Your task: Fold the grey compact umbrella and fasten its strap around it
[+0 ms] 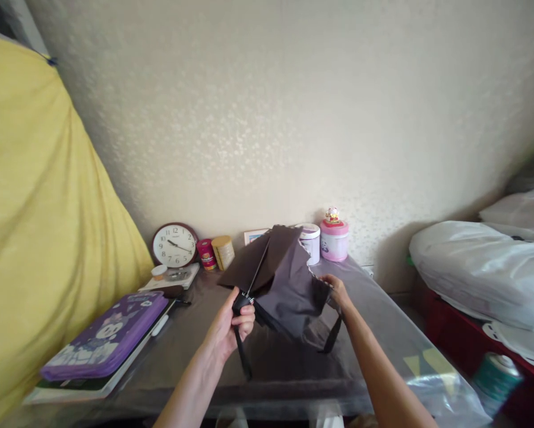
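A dark folding umbrella (288, 285) is held above the table, its canopy loose and partly folded and its thin metal ribs showing. My left hand (233, 321) is closed around the short black handle (240, 302), from which a wrist strap (244, 356) hangs. At the canopy's right edge, my right hand (335, 291) grips the fabric, with its fingertips partly hidden behind the cloth. A black closing strap (332, 336) dangles below that hand.
Along the wall stand a round clock (174, 245), a red can (207, 254), a yellow tin (223, 252) and a pink canister (334, 241) topped by a figurine. A purple case (108, 336) lies on books at left. White bags (484, 267) bulge at right, near a green can (498, 380).
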